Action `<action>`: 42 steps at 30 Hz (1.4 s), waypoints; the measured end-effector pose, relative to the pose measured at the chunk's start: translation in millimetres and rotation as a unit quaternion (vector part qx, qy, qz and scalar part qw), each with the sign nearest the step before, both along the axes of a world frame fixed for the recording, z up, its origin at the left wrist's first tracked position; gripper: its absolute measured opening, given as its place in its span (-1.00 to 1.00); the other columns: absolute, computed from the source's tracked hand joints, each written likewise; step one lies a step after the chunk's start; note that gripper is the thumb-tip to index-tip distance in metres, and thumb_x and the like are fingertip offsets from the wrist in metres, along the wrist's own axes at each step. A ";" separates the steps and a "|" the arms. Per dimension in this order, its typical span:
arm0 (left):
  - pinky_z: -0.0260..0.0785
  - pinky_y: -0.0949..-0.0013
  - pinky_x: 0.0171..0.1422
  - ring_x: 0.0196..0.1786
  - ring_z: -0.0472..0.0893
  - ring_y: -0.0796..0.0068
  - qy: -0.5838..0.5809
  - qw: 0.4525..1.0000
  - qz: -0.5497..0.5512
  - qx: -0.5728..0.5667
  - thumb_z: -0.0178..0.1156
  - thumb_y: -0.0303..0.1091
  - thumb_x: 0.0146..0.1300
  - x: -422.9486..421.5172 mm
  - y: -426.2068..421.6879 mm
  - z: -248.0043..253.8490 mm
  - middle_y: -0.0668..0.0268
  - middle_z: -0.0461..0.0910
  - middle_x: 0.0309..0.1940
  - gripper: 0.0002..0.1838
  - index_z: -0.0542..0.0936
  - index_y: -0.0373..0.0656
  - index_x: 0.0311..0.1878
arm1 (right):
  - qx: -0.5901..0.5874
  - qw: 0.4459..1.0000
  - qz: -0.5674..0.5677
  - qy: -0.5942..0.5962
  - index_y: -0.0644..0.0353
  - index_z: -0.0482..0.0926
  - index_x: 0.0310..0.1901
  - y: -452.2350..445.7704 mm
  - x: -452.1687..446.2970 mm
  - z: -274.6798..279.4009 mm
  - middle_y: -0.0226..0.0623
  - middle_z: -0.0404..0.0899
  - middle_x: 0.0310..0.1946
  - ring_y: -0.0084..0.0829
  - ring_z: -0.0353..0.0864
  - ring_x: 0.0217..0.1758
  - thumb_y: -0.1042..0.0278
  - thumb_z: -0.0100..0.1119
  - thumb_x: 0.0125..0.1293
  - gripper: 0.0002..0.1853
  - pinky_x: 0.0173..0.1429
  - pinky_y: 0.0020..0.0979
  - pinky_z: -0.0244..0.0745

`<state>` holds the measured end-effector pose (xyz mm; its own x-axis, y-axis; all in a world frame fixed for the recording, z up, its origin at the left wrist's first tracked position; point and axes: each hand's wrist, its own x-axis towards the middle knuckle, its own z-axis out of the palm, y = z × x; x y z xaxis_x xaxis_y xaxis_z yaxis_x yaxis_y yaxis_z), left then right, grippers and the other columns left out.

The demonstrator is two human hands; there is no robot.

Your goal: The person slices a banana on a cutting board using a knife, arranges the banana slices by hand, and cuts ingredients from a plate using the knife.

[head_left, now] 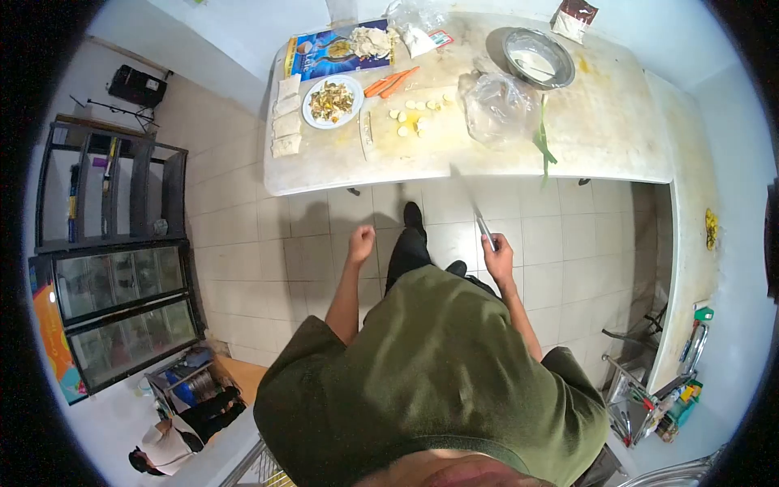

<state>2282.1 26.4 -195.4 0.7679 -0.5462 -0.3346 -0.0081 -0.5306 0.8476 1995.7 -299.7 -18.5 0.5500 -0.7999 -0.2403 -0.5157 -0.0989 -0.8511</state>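
My right hand (pixel 498 253) grips a knife (pixel 483 225) by its handle, in front of the table. Its blade points up towards the table edge and is smeared by motion. My left hand (pixel 362 242) hangs in the air over the floor as a loose fist, with nothing visible in it. On the table lie several pale round slices (pixel 402 116), orange carrots (pixel 391 83) and a green leafy stalk (pixel 544 140). A white plate (pixel 307 116) holds a chopped mixture (pixel 331 101). Folded pale dough pieces (pixel 286 123) line the left edge.
A clear plastic bag (pixel 493 109) and a metal bowl (pixel 565 78) with whitish contents stand on the table (pixel 617 146). Behind are a printed blue sheet (pixel 305 58), a white bag (pixel 415 40) and a brown-white packet (pixel 574 20). Dark shelving (pixel 173 195) is at left; another person (pixel 166 445) appears lower left.
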 end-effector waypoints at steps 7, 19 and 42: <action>0.51 0.26 0.10 0.00 0.69 0.22 -0.098 0.995 0.001 0.019 0.26 -0.19 0.37 125.3 -176.2 129.0 0.15 0.72 -0.06 -0.67 0.62 -0.25 0.04 | 0.026 0.998 -0.047 0.014 0.36 0.62 -0.19 -20.1 44.3 -1.6 -0.39 0.52 -0.54 -0.61 0.35 -0.47 0.13 0.29 0.42 -0.64 -0.40 -0.45 0.29; 0.46 0.06 0.15 0.11 0.59 0.03 -0.203 0.949 -0.197 0.139 0.42 -0.27 0.17 233.2 -319.4 119.2 0.08 0.59 -0.02 -0.62 0.60 -0.18 0.02 | 0.047 0.959 -0.279 0.021 0.36 0.58 -0.22 20.4 52.3 15.9 -0.51 0.42 -0.55 -0.68 0.27 -0.48 0.13 0.20 0.50 -0.64 -0.44 -0.49 0.16; 0.49 0.29 -0.12 -0.26 0.63 0.28 -0.143 0.990 0.001 -0.006 0.48 -0.29 0.17 190.5 -219.0 111.2 0.14 0.62 -0.30 -0.57 0.67 -0.26 0.08 | 0.151 0.971 0.160 0.093 0.40 0.51 0.00 -4.5 241.5 57.9 -0.15 0.52 -0.52 -0.43 0.43 -0.44 -0.12 0.04 0.54 -0.44 -0.30 -0.28 0.41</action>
<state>2472.6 -192.6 -84.2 0.8313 -0.5472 -0.0976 -0.2471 -0.5211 0.8170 2237.2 -304.3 39.4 0.6832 -0.4731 -0.5562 -0.6471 -0.0393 -0.7614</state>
